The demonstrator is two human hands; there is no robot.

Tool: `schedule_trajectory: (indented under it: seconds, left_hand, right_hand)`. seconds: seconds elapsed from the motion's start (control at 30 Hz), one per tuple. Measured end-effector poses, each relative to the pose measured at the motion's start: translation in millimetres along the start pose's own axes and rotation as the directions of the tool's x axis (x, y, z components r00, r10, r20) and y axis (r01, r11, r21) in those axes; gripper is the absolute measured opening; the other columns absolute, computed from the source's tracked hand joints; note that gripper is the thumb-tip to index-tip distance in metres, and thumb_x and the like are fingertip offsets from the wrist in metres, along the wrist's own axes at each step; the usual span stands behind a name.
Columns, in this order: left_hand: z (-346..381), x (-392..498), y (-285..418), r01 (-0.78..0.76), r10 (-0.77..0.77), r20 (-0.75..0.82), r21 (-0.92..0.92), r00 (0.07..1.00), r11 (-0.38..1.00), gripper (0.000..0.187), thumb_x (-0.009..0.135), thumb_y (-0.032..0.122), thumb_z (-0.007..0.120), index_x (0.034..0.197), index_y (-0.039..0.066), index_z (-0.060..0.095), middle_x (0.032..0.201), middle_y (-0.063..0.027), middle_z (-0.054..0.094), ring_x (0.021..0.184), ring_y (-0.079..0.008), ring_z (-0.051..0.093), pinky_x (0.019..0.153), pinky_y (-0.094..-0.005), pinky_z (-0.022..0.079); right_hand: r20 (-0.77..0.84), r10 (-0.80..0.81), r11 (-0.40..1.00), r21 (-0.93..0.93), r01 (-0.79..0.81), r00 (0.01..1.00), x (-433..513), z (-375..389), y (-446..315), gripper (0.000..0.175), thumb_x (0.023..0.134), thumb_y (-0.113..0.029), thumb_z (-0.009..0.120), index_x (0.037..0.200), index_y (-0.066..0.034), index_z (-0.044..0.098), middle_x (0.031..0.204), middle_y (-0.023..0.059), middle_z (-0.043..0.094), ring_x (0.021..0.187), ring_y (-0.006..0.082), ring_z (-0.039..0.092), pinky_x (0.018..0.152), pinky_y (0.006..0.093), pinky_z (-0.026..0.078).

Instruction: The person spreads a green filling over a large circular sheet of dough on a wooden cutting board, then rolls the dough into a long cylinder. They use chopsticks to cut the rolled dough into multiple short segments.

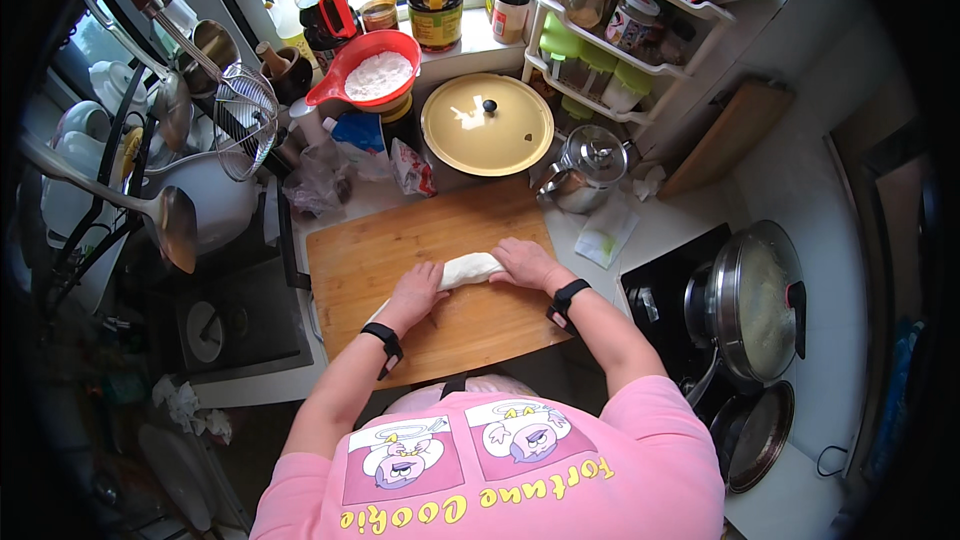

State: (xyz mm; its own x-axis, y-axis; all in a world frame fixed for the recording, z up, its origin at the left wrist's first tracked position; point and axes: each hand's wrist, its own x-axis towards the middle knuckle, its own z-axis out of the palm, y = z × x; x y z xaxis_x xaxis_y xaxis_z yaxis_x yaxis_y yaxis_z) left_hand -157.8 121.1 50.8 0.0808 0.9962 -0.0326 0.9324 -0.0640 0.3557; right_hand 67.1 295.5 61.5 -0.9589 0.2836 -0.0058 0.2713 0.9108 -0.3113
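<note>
A thick roll of white dough [469, 269] lies on a wooden cutting board [487, 322] in front of me. My left hand [417, 292] grips its left end, and my right hand [523, 264] grips its right end with the fingers curled over it. The dough sags slightly between them in a shallow curve. A thin white edge shows beside my left wrist, mostly hidden, so I cannot tell what it is. Both wrists wear black bands.
Behind the board stand a yellow pot lid [487, 127], a red bowl of flour [379, 75] and a steel pitcher [589, 165]. At right a lidded pan [757, 300] sits on a black cooktop [652, 292]. A sink [247, 322] and hanging utensils are at left.
</note>
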Motion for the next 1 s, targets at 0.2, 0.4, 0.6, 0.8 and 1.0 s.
schedule_trajectory:
  seconds: [0.2, 0.4, 0.6, 0.8, 1.0]
  left_hand:
    - [-11, 6, 25, -0.178, 0.178, -0.114, 0.01, 0.977, 0.984, 0.089, 0.072, 0.04, 0.079, 0.139, -0.003, 0.039, 0.128, -0.0185, 0.052, 0.118, -0.0344, 0.051, 0.098, -0.0434, 0.042]
    - [19, 41, 50, -0.155, 0.162, -0.068, 0.101, 0.984, 0.983, 0.086, 0.079, 0.045, 0.071, 0.138, -0.01, 0.039, 0.124, -0.0187, 0.052, 0.113, -0.0332, 0.051, 0.092, -0.0408, 0.042]
    - [27, 42, 48, -0.18, 0.196, -0.056, 0.212, 0.979, 0.96, 0.075, 0.084, 0.042, 0.065, 0.134, -0.01, 0.044, 0.11, -0.015, 0.055, 0.1, -0.0288, 0.053, 0.083, -0.0399, 0.042]
    - [24, 34, 45, -0.13, 0.151, -0.123, 0.164, 0.981, 0.978, 0.067, 0.082, 0.038, 0.07, 0.129, -0.004, 0.047, 0.104, -0.0124, 0.056, 0.096, -0.0284, 0.053, 0.081, -0.041, 0.041]
    - [18, 45, 27, 0.027, 0.006, -0.189, 0.168, 0.982, 0.985, 0.077, 0.074, 0.044, 0.075, 0.13, 0.0, 0.048, 0.11, -0.0107, 0.055, 0.1, -0.0272, 0.053, 0.081, -0.0417, 0.041]
  right_hand:
    - [-0.167, -0.09, 0.994, -0.07, 0.079, 0.982, -21, 2, -14, 0.062, 0.082, -0.041, 0.069, 0.128, -0.0037, 0.052, 0.125, 0.0173, 0.056, 0.118, 0.035, 0.053, 0.103, 0.0436, 0.042]
    - [-0.161, -0.135, 0.99, 0.014, 0.139, 0.978, -13, 24, -12, 0.066, 0.082, -0.032, 0.07, 0.133, 0.0039, 0.047, 0.141, 0.022, 0.049, 0.135, 0.0349, 0.043, 0.115, 0.0421, 0.034]
    - [-0.161, -0.089, 0.994, 0.051, 0.099, 0.983, -13, 27, -12, 0.067, 0.082, -0.034, 0.07, 0.134, 0.0017, 0.048, 0.145, 0.0197, 0.046, 0.137, 0.0332, 0.041, 0.115, 0.0414, 0.033]
    - [-0.177, 0.025, 0.991, -0.121, -0.047, 0.984, -41, 16, -11, 0.06, 0.081, -0.037, 0.07, 0.129, -0.0046, 0.052, 0.125, 0.0115, 0.055, 0.12, 0.0275, 0.05, 0.096, 0.0366, 0.041]
    - [-0.108, 0.08, 0.99, -0.109, -0.092, 0.991, -3, 9, 0, 0.064, 0.079, -0.033, 0.074, 0.131, -0.0054, 0.049, 0.117, 0.0105, 0.055, 0.109, 0.028, 0.053, 0.09, 0.0386, 0.042]
